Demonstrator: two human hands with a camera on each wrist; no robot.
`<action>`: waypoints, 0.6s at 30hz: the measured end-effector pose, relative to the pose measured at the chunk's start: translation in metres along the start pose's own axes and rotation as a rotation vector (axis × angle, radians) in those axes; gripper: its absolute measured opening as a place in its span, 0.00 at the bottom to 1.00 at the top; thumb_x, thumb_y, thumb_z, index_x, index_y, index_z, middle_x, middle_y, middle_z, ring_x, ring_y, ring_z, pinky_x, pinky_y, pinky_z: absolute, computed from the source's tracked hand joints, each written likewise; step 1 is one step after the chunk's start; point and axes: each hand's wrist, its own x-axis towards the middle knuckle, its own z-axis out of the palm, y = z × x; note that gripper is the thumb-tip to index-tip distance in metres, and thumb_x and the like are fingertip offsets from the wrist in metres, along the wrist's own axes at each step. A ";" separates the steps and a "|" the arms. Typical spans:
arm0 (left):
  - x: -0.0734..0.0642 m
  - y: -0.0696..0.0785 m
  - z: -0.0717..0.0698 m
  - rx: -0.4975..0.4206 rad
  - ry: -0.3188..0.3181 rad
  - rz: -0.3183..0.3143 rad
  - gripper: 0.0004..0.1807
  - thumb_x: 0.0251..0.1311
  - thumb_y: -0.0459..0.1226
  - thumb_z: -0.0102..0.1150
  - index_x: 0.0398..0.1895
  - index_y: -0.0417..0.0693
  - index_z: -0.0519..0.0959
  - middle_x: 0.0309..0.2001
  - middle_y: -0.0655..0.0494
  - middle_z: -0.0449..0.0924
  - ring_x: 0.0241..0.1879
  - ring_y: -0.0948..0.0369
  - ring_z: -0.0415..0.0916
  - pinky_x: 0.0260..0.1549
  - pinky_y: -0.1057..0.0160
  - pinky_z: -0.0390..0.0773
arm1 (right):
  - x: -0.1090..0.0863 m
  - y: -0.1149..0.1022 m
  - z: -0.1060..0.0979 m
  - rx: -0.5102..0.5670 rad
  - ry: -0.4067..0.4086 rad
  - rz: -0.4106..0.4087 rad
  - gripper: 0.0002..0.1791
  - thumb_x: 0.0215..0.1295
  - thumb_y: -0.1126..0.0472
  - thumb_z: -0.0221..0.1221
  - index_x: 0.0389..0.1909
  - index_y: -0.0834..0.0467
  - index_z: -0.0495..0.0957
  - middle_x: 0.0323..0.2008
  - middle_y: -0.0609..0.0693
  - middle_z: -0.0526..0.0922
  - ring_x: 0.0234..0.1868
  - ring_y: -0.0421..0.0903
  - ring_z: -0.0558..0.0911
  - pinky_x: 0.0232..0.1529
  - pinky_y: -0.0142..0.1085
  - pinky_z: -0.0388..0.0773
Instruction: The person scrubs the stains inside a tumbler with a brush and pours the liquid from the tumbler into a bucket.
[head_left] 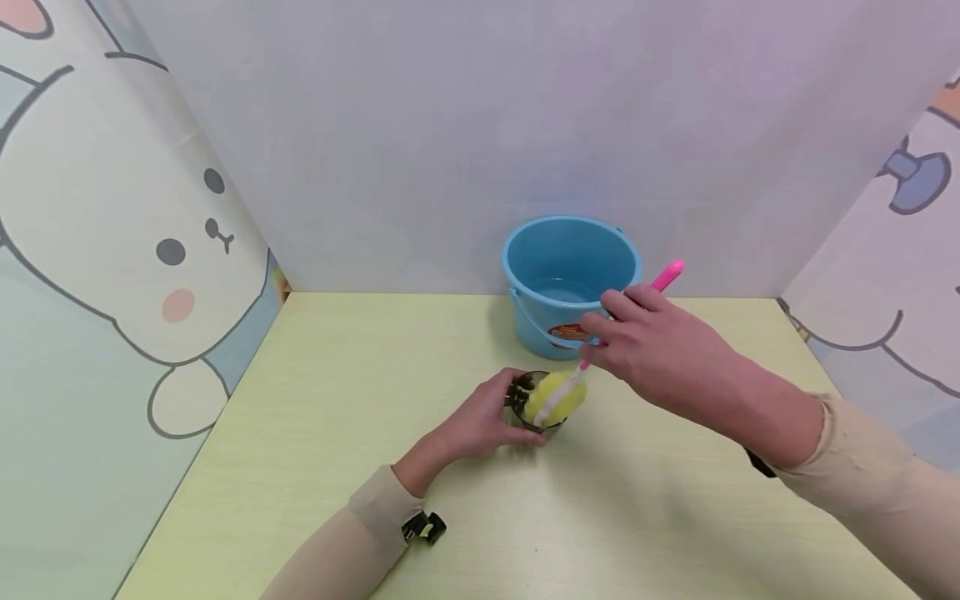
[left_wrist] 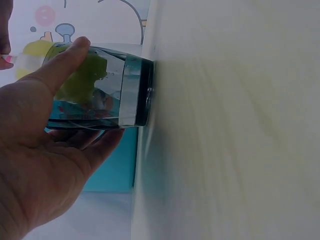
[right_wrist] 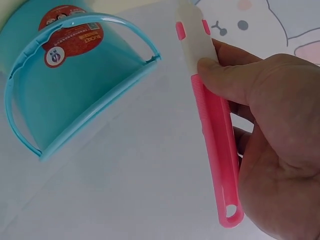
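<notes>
A dark tinted glass (left_wrist: 112, 85) stands upright on the table, and my left hand (head_left: 487, 421) grips it round the side, thumb and fingers on opposite walls. In my right hand (head_left: 656, 354) is a cup brush with a pink and white handle (right_wrist: 217, 145), pinched between thumb and fingers. The brush's yellow sponge head (head_left: 561, 398) sits partly inside the glass, its lower part showing through the wall in the left wrist view. The handle slants up to the right from the mouth of the glass.
Behind the glass stands a light blue bucket (head_left: 532, 321) with water in its bottom and its handle lowered to the front. The pale wooden table (head_left: 337, 358) meets a white wall at the back. Cartoon panels (head_left: 112, 233) flank both sides.
</notes>
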 end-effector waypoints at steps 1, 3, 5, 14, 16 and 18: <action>0.000 0.000 0.000 0.000 0.000 -0.001 0.51 0.50 0.47 0.87 0.73 0.48 0.66 0.64 0.57 0.76 0.63 0.60 0.74 0.66 0.58 0.75 | 0.000 0.000 0.001 0.006 0.005 0.001 0.32 0.39 0.57 0.88 0.51 0.49 0.90 0.42 0.54 0.76 0.45 0.56 0.72 0.49 0.48 0.73; 0.000 0.000 0.000 -0.003 0.000 -0.003 0.51 0.50 0.47 0.87 0.74 0.48 0.65 0.65 0.57 0.76 0.64 0.60 0.74 0.66 0.58 0.75 | 0.000 0.000 0.002 0.017 0.012 0.004 0.33 0.37 0.57 0.88 0.51 0.49 0.90 0.43 0.54 0.76 0.46 0.56 0.72 0.50 0.49 0.73; 0.000 0.000 0.000 -0.004 0.000 -0.006 0.51 0.50 0.47 0.86 0.74 0.48 0.65 0.66 0.56 0.75 0.64 0.59 0.74 0.66 0.58 0.75 | 0.000 0.000 0.004 0.029 0.017 0.011 0.34 0.37 0.57 0.88 0.51 0.49 0.90 0.43 0.54 0.77 0.46 0.56 0.72 0.50 0.49 0.73; 0.001 -0.001 0.001 -0.017 -0.001 -0.002 0.51 0.50 0.46 0.87 0.74 0.47 0.65 0.65 0.57 0.76 0.62 0.60 0.76 0.65 0.60 0.76 | 0.000 -0.004 0.019 0.063 0.034 0.074 0.31 0.42 0.58 0.86 0.52 0.52 0.89 0.44 0.54 0.76 0.47 0.57 0.71 0.49 0.49 0.72; 0.001 -0.001 0.001 -0.014 0.001 0.001 0.51 0.50 0.46 0.87 0.74 0.47 0.65 0.65 0.57 0.76 0.62 0.61 0.75 0.65 0.60 0.76 | 0.000 -0.005 0.022 0.070 0.034 0.084 0.31 0.43 0.59 0.86 0.52 0.50 0.90 0.44 0.54 0.76 0.47 0.57 0.71 0.49 0.50 0.71; 0.001 -0.001 0.001 -0.009 0.002 0.002 0.51 0.50 0.46 0.87 0.74 0.46 0.65 0.65 0.57 0.76 0.62 0.61 0.75 0.65 0.60 0.75 | 0.000 -0.005 0.025 0.072 0.039 0.091 0.31 0.43 0.59 0.86 0.53 0.48 0.90 0.45 0.54 0.77 0.47 0.57 0.71 0.49 0.50 0.71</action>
